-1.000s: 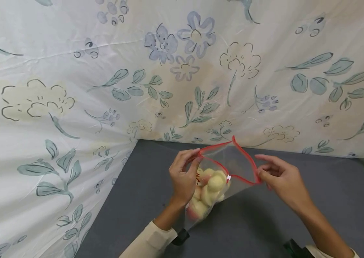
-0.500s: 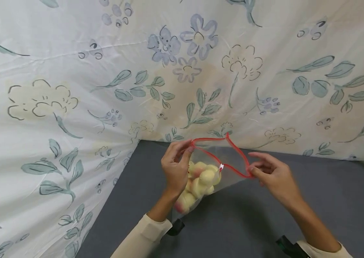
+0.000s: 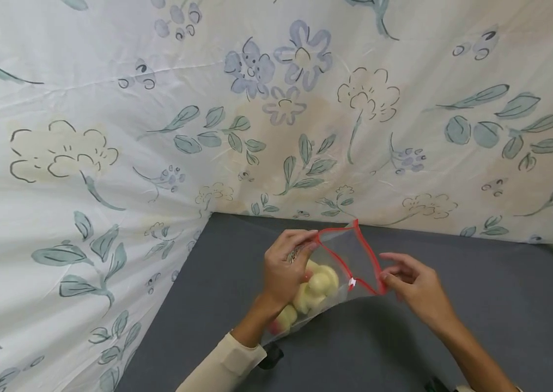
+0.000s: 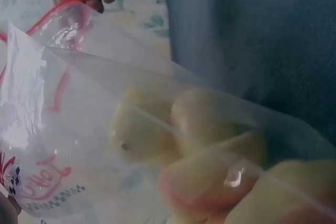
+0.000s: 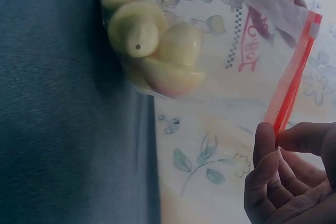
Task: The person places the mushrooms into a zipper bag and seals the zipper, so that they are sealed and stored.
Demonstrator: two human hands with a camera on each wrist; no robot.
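Note:
A clear plastic zip bag (image 3: 340, 261) with a red-edged mouth is held up, tilted, between both hands. My left hand (image 3: 286, 269) pinches the left end of the mouth. The thumb and index finger of my right hand (image 3: 413, 286) pinch the red strip at its right corner, which shows closely in the right wrist view (image 5: 294, 174). A small white slider (image 3: 352, 282) sits on the near red strip, and the mouth gapes. Inside the bag lie several pale yellow, rounded pieces (image 3: 317, 286) with pinkish patches; some show a dark dot. Red lettering (image 4: 47, 182) is printed on the bag.
A dark grey tabletop (image 3: 502, 305) spreads under the hands. Floral cloth (image 3: 276, 109) hangs behind and to the left of it. Black wrist-worn devices show near both cuffs, one by the left sleeve (image 3: 229, 359).
The bag and both hands shifted left and up, then came lower again, with the left hand moving back right. The hands are now nearer each other and the mouth is narrower.

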